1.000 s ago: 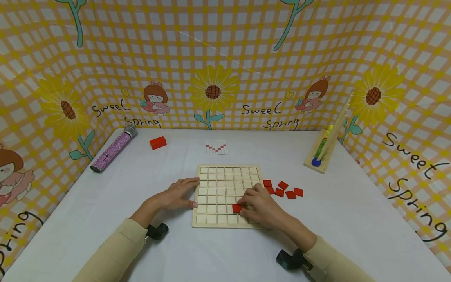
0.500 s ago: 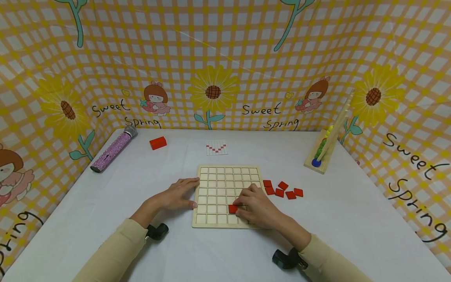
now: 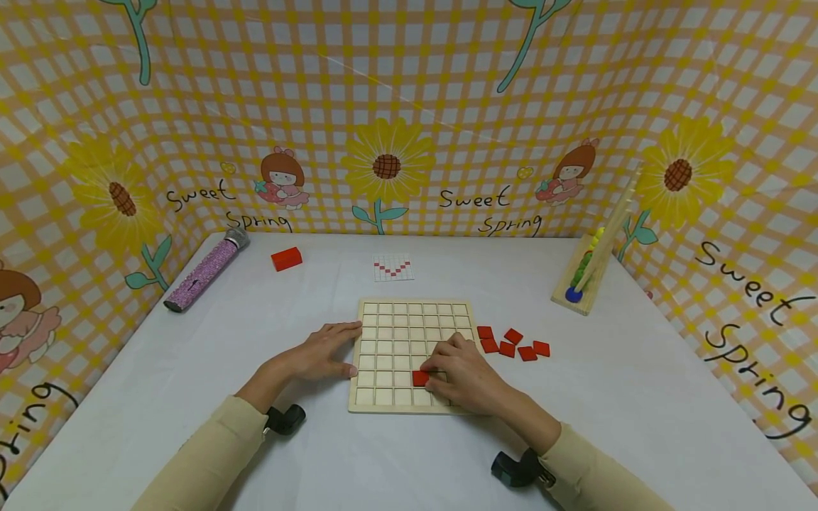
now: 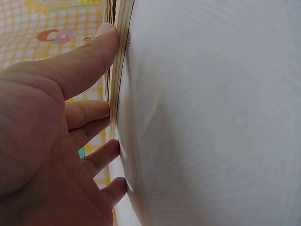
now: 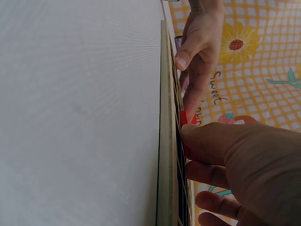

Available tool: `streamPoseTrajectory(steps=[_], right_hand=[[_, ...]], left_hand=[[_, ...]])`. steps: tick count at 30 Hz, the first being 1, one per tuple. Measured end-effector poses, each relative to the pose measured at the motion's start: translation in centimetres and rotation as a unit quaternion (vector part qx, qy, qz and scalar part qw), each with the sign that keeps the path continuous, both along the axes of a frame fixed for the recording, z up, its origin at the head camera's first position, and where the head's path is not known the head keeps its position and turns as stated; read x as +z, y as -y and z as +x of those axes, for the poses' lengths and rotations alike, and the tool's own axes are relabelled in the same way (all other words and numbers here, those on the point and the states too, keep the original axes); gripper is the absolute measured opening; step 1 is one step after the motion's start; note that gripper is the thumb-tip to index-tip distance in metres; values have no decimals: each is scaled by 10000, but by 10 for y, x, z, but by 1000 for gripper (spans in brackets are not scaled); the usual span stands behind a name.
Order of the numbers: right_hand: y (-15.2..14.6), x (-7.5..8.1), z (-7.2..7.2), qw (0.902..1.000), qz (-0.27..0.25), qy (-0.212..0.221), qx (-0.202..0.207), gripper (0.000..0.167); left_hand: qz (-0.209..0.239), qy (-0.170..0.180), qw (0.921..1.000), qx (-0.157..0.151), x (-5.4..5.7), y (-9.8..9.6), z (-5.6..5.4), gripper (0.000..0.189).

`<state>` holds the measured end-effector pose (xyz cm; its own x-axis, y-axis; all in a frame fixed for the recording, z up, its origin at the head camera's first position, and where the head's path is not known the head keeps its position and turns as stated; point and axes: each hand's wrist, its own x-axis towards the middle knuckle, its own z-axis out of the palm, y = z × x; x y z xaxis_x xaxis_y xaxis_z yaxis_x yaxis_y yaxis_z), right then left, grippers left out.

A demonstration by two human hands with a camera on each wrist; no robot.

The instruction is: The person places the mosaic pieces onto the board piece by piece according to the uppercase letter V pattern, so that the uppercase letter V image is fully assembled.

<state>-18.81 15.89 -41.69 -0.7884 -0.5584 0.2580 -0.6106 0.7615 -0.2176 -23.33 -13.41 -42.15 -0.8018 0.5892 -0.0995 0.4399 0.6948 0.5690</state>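
A wooden grid board point(image 3: 375, 407) with square cells lies in front of me. My right hand point(image 3: 469, 372) pinches a red square tile point(image 3: 420, 379) low over the board, at its second row from the near edge. In the right wrist view the thumb presses against the red tile point(image 5: 183, 117). My left hand point(image 3: 319, 353) rests along the board's left edge, fingers extended, thumb and fingertips touching the side. The left wrist view shows that hand point(image 4: 70, 113) with its fingertips against the board's edge point(image 4: 121, 42). My right hand covers several cells at the lower right.
Several loose red tiles point(image 3: 527, 353) lie right of the board. Behind it is a small card point(image 3: 393, 267) with a red V pattern. A red block point(image 3: 286, 259) and a glittery microphone point(image 3: 207, 271) lie at left. A wooden bead stand point(image 3: 584, 277) stands at right.
My right hand has slid a short way left over the board, carrying the red tile with it. The left hand has stayed at the board's edge.
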Motion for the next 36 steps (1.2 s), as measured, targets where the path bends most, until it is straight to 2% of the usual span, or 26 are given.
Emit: streamPoseTrajectory(steps=[13,21,27,31,36], right_hand=[[0,-1,0,10000,-32,-53,-21,22],[-1,0,1,9998,19,-6,-174,20],[-8,4,-1,9992,-115,147,-353,17],[-16,6,-3,9985,-166,201,-472,22],[-28,7,-6,9983,-71,-17,-572,24]], left_hand=[[33,33,10000,6,0,0,0,74],[37,34,10000,-26,-1,0,-1,75],[29,27,10000,-25,-1,0,-1,75],[20,51,10000,-29,-1,0,-1,75],[14,42,10000,-20,-1,0,-1,75]])
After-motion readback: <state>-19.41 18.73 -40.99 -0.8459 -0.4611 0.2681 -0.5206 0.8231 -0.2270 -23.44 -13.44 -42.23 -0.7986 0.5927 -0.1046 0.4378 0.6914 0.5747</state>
